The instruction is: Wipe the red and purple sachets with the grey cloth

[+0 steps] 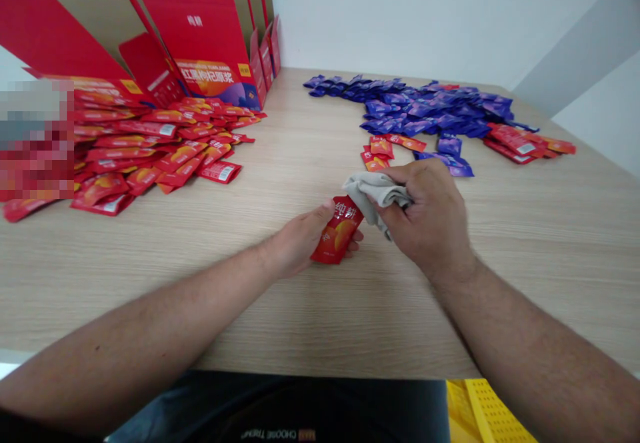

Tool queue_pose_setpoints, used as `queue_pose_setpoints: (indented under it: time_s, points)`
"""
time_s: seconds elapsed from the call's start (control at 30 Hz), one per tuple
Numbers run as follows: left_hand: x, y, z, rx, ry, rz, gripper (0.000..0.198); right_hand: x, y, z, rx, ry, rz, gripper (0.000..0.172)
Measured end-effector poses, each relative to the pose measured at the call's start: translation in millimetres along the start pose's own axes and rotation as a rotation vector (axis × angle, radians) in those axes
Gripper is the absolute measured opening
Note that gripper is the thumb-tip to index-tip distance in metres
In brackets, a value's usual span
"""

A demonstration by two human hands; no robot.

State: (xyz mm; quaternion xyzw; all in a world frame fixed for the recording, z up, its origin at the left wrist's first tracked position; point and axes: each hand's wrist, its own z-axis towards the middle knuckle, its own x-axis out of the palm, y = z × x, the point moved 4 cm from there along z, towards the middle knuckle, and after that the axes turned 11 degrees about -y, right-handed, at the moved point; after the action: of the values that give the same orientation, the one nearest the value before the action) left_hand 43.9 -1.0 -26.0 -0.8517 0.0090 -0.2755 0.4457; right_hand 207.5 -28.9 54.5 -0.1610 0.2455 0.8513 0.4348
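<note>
One red packet (336,240) is being held by the left hand (303,235) over the desk (300,330), and the right hand (434,210) is bunching one gray cloth (373,188) at its far end. It is looking like wiping, so the next move is probably calling for a steady hold. About three loose packets (381,148) are lying ahead; the red pile (145,153) and the blue pile (415,106) are hiding too many for counting.

Red pouch (334,236) partly covered by cloth (369,186), yellow crate (487,411) cut off below
</note>
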Motion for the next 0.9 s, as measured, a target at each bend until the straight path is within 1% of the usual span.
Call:
queue_pose_setpoints:
  time_s: [0.03,0.13,0.17,0.2,0.23,0.3,0.37,0.47,0.57,0.63,0.7,0.8,0.9]
  points:
    - [1.2,0,0,0.004,-0.008,-0.013,0.05,2,4,-3,-0.026,0.029,0.038,0.02]
    - [3.6,-4,1,0.043,-0.035,-0.108,0.044,14,17,-14,-0.151,0.21,0.185,0.023]
    - [3.3,-6,1,0.048,-0.032,-0.14,0.043,17,18,-17,-0.165,0.245,0.203,0.024]
    - [2.6,-7,1,0.038,-0.016,-0.16,0.043,18,15,-17,-0.156,0.247,0.195,0.024]
    - [1.3,-8,1,0.015,0.011,-0.168,0.043,18,10,-16,-0.128,0.218,0.165,0.023]
    - [-2.8,-10,1,-0.039,0.066,-0.173,0.042,15,-5,-9,-0.044,0.116,0.083,0.018]
    - [-7.1,-12,-1,-0.068,0.096,-0.191,0.039,12,-19,-3,0.021,0.047,0.031,0.013]
    - [-8.5,-14,-3,-0.05,0.084,-0.2,0.035,6,-29,3,0.075,-0.009,0.007,0.013]
    - [-3.3,-13,-3,0.023,0.045,-0.129,0.041,1,-24,5,0.079,-0.036,0.009,0.015]
    - [0.1,-10,-1,0.08,-0.001,-0.095,0.039,-2,-17,5,0.061,-0.036,0.025,0.014]
    - [2.0,-7,1,0.125,-0.047,-0.073,0.03,-2,-10,4,0.018,-0.008,0.044,0.013]
    - [2.4,-3,5,0.181,-0.101,-0.009,0.011,1,-5,1,-0.08,0.057,0.079,0.019]
    - [-2.1,-4,8,0.251,-0.208,0.071,0.002,9,-1,-6,-0.155,0.148,0.131,0.021]
